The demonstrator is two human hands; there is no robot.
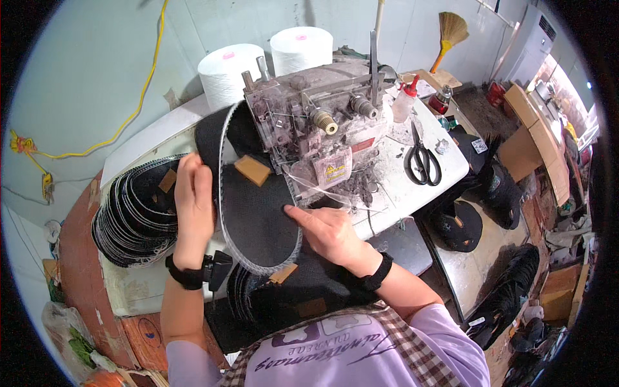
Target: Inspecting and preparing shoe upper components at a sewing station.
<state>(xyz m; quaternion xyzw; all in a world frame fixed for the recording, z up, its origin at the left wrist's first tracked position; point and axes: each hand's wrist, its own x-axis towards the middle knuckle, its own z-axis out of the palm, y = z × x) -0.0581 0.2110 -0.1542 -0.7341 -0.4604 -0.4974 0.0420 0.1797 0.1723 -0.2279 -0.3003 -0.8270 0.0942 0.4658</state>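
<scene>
Left hand [195, 209] and right hand [332, 233] should keep the black pad [258, 222] flat; can't tell if either grip pinches.

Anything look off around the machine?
Yes: greyish, lint-like dust coats the sewing machine and litters the white table just right of it, a visibly dirty work area. The black piece in front shows no clear damage.

The black panel [258, 222] looks like matt cloth; the sewing machine [293, 106], dusty metal; the tabletop [454, 164], smooth.
</scene>
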